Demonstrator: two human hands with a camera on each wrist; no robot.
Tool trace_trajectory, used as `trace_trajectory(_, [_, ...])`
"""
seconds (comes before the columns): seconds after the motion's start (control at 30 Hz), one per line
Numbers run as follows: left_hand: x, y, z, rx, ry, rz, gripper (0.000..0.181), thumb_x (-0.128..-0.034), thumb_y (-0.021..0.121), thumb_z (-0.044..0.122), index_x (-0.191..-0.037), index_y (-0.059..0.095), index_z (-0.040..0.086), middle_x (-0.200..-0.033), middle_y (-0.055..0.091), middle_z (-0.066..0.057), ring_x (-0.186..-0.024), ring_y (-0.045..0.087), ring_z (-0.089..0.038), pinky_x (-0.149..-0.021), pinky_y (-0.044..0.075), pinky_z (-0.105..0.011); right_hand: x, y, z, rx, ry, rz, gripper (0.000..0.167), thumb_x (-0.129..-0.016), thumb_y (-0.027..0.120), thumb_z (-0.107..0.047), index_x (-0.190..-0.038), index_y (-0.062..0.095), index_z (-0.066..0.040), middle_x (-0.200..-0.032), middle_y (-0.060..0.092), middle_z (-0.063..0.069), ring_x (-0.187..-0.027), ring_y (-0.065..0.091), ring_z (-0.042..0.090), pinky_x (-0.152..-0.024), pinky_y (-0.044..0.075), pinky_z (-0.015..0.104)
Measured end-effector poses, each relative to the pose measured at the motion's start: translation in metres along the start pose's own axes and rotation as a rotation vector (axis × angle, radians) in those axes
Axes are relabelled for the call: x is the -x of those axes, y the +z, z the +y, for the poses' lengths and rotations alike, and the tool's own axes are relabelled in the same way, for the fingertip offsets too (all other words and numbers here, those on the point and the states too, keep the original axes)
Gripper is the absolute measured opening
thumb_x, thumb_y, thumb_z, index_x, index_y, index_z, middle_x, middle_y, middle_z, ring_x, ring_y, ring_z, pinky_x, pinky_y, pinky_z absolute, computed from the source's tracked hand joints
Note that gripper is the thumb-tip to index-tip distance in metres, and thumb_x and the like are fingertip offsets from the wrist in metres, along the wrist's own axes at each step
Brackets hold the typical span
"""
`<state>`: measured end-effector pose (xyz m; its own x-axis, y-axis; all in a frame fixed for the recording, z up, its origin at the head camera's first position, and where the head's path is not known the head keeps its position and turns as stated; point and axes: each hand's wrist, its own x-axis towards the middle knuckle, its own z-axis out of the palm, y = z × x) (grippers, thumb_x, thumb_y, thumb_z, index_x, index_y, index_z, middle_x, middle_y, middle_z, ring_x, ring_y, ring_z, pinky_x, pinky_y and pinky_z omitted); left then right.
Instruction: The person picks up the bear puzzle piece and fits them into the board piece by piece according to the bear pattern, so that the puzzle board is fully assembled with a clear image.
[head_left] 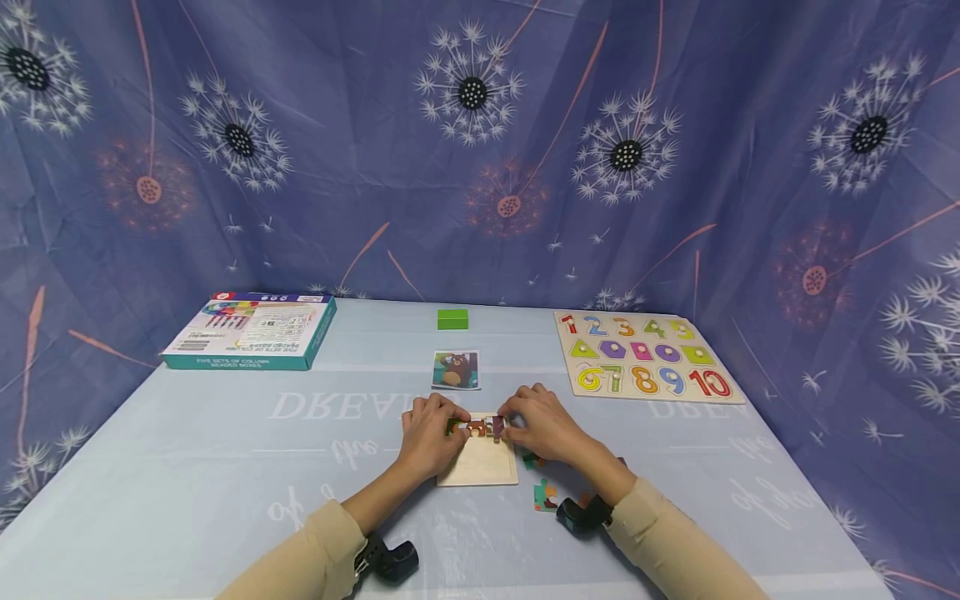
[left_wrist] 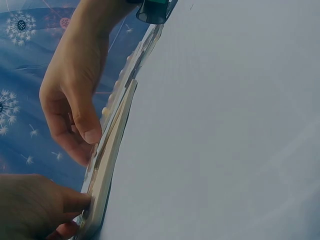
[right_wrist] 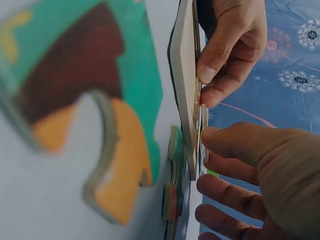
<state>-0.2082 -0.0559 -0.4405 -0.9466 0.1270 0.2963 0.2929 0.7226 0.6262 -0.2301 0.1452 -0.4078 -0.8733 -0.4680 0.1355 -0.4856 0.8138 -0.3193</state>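
Note:
A shallow wooden puzzle tray (head_left: 477, 463) lies before me, with bear-picture jigsaw pieces (head_left: 477, 428) along its far edge and bare wood nearer. My left hand (head_left: 432, 437) is at the far left corner, its thumb and index finger about a green puzzle piece (head_left: 453, 426). At the far right corner my right hand (head_left: 546, 423) pinches a brown-purple puzzle piece (head_left: 498, 427). The right wrist view shows this thin piece (right_wrist: 205, 132) standing edge-on between thumb and index finger, the other fingers spread. How firmly the left fingertips grip is partly hidden.
Loose puzzle pieces (head_left: 545, 495) lie right of the tray, some under the right forearm. Beyond the tray are a bear picture card (head_left: 455, 369) and a green block (head_left: 453, 319). A number board (head_left: 645, 354) sits back right, a flat box (head_left: 251, 332) back left.

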Motion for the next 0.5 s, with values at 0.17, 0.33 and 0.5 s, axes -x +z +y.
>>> trace_trajectory(0.17, [-0.0001,-0.0015,0.0011,-0.012,-0.007,-0.008,0.012,-0.0781,0.069,0.016,-0.09,0.071,0.016,-0.097,0.056,-0.002,-0.098,0.042,-0.022,-0.086,0.027,-0.047,-0.0004,0.0025,0.0013,-0.004,-0.007,-0.003,0.025,-0.076,0.076,-0.029,-0.097,0.072,-0.017,-0.098,0.063,-0.001,-0.086,0.047,0.015,-0.081,0.037,0.037])
trace_trajectory(0.33, [-0.0005,-0.0033,0.003,-0.015,-0.005,-0.013,0.013,-0.0781,0.069,0.016,-0.09,0.071,0.015,-0.097,0.056,-0.002,-0.097,0.041,-0.022,-0.086,0.027,-0.047,-0.0008,0.0034,0.002,-0.01,-0.014,-0.006,0.024,-0.076,0.075,-0.028,-0.098,0.073,-0.017,-0.097,0.062,-0.001,-0.086,0.047,0.015,-0.08,0.037,0.037])
trace_trajectory(0.5, [-0.0006,-0.0044,0.0056,-0.026,-0.013,-0.025,0.013,-0.0782,0.069,0.016,-0.09,0.071,0.014,-0.097,0.056,-0.002,-0.097,0.041,-0.022,-0.087,0.026,-0.047,-0.0012,0.0039,0.0018,-0.004,-0.013,-0.012,0.024,-0.076,0.075,-0.027,-0.098,0.073,-0.017,-0.096,0.061,-0.001,-0.085,0.046,0.014,-0.079,0.036,0.037])
